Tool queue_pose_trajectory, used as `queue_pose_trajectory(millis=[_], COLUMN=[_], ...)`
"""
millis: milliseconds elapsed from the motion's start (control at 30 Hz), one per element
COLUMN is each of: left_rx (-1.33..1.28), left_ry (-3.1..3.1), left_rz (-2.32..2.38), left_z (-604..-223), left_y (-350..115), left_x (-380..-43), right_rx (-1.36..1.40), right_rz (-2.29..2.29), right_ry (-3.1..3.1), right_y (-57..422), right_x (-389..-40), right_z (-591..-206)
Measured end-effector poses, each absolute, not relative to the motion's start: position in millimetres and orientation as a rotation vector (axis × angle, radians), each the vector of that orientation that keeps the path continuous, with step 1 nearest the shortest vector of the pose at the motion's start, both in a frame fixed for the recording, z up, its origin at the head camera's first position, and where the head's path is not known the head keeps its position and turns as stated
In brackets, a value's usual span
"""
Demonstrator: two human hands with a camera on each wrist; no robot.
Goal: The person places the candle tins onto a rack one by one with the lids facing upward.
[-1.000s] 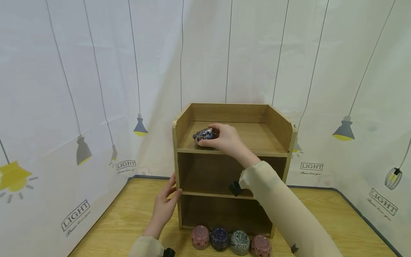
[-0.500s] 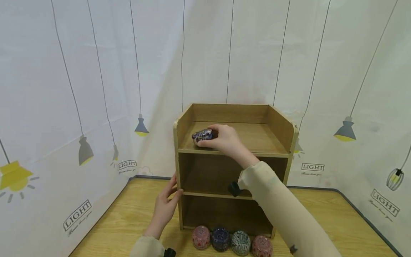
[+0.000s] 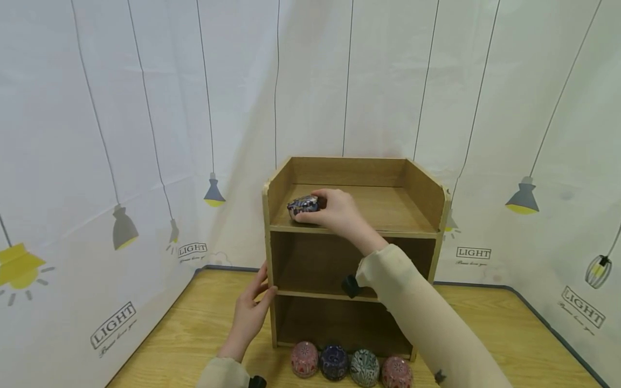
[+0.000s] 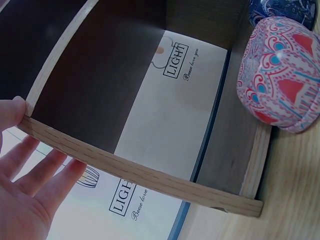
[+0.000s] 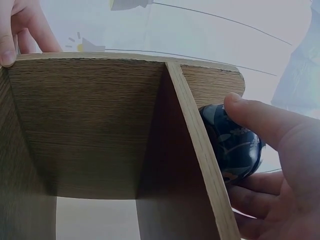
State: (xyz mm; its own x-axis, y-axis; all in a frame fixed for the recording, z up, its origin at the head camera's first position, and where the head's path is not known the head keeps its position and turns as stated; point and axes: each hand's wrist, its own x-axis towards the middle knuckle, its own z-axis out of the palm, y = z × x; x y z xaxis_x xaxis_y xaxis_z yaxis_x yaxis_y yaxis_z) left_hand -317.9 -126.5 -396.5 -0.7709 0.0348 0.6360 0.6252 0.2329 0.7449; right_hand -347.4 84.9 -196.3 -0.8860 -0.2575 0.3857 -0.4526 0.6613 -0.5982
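My right hand [image 3: 336, 213] holds a dark blue patterned round tin [image 3: 302, 207] at the front left of the top level of a wooden shelf [image 3: 356, 235]. In the right wrist view the thumb lies across the tin [image 5: 235, 145], with the fingers beneath it. My left hand [image 3: 249, 310] grips the shelf's left side panel [image 4: 125, 167], thumb over the front edge and nearly straight fingers along the outer face. In front of the shelf's base stand a pink tin [image 3: 304, 359], a navy tin [image 3: 334, 362], a green-and-white tin [image 3: 364, 367] and another pink tin [image 3: 397, 372].
The shelf has low walls around its top level and two compartments below. It stands on a wood-grain table [image 3: 170, 328]. White sheeting [image 3: 310, 81] printed with hanging lamps encloses the back and sides.
My right hand has shifted slightly left with the blue tin, along the front of the top level. The left hand and the row of tins keep their places.
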Motion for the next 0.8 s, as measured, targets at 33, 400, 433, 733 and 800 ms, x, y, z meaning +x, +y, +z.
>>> queue_pose_trajectory(millis=[33, 400, 433, 733, 800], left_rx=[-0.605, -0.629, -0.631, -0.633, -0.634], left_ry=[-2.013, -1.98, -1.981, -1.977, -1.975], left_rz=[-1.569, -1.531, -1.527, -1.527, -1.527], left_z=[-396.7, -398.1, -398.0, -397.7, -397.5], left_y=[-126.5, -125.0, -124.9, -124.4, -124.0], left_x=[-317.9, -319.7, -319.9, -320.0, -319.7], right_rx=[0.572, 0.563, 0.561, 0.57, 0.575], right_rz=[1.047, 1.003, 0.999, 0.994, 0.99], right_ry=[-2.612, -2.621, -2.622, -2.622, -2.623], right_y=[84.4, 80.4, 80.1, 75.1, 74.0], right_x=[-347.2, -345.6, -345.7, -349.2, -350.0], right_z=[-196.3, -195.0, -195.0, -197.1, -197.5])
